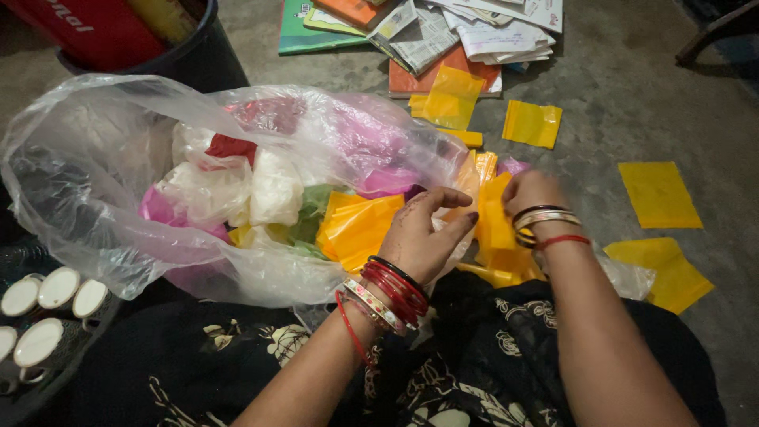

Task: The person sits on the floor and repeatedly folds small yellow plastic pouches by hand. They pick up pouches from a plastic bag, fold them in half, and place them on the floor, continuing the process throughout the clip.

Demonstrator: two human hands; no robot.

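Note:
A large clear plastic bag (pixel 95 174) lies on the floor in front of me, stuffed with white, pink, red, green and orange pieces of thin plastic. My left hand (pixel 423 233) rests at the bag's open mouth, fingers curled on its edge beside the orange pieces (pixel 360 225). My right hand (pixel 531 194) is bent down over a pile of yellow-orange plastic sheets (pixel 494 225) just right of the bag, its fingers hidden in the pile. Both wrists carry red and gold bangles.
Loose yellow sheets (pixel 658 194) lie scattered on the grey floor to the right and behind. A stack of books and papers (pixel 443 35) sits at the top. A dark bin (pixel 198 55) stands top left; white round lids (pixel 47 296) at lower left. Black patterned cloth covers my lap.

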